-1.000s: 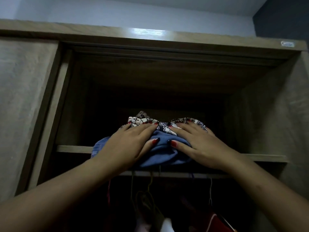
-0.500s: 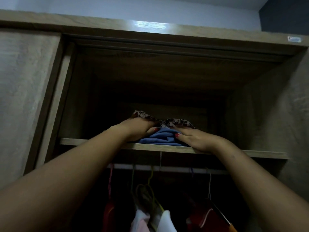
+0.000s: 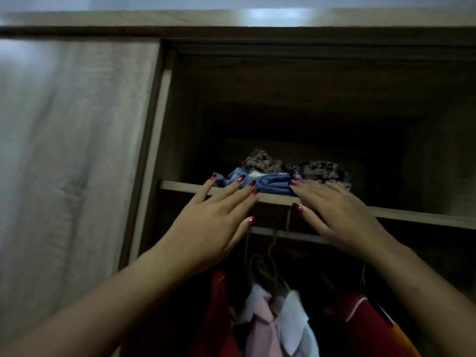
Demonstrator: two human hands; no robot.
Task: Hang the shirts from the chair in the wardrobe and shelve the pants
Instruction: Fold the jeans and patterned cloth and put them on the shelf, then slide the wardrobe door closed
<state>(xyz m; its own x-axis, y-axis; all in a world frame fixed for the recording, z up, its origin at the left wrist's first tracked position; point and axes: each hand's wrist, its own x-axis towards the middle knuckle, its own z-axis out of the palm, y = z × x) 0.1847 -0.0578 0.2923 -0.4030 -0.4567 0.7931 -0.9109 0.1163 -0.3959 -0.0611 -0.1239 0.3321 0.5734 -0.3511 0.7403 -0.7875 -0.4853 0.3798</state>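
Observation:
Folded blue pants [image 3: 273, 183] lie on the wardrobe's upper shelf [image 3: 401, 215], with a patterned black-and-white garment [image 3: 319, 169] bunched on top and behind. My left hand [image 3: 213, 222] is open, fingers spread, its fingertips at the shelf's front edge just touching the blue fabric. My right hand [image 3: 334, 212] is open too, palm down in front of the shelf edge, fingertips by the pile's right side. Neither hand grips anything. Below the shelf, shirts hang on the rail [image 3: 296, 234]: red [image 3: 219, 313], pink [image 3: 260, 328], white [image 3: 296, 323] and another red one [image 3: 360, 325].
A closed pale wood-grain wardrobe door [image 3: 72, 163] fills the left. The wardrobe's right inner wall [image 3: 448, 155] and dark top compartment surround the pile. A yellow-green hanger [image 3: 270, 264] hooks on the rail between my hands.
Both hands have drawn back from on top of the pile to the shelf's front edge, fingers now spread. The pants stay on the shelf. The view has shifted right and down.

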